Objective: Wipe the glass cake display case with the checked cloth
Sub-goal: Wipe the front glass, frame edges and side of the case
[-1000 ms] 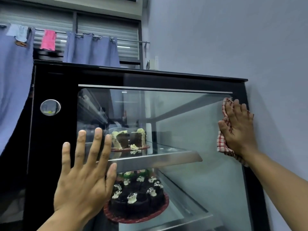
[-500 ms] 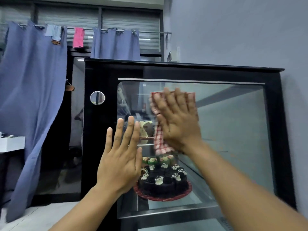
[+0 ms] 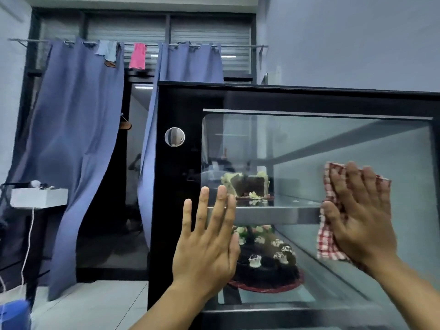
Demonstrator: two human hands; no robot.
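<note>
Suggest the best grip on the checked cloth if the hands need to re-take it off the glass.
Probably the lower left corner of the checked cloth: it hangs free below the right hand, which presses the rest flat on the glass. Come from the left and below, pinching that loose edge, since the flattened middle offers no fold to grab.

both forearms bare, no sleeves showing; left hand [image 3: 204,248] and right hand [image 3: 362,220] gloveless, no rings, no watch
</note>
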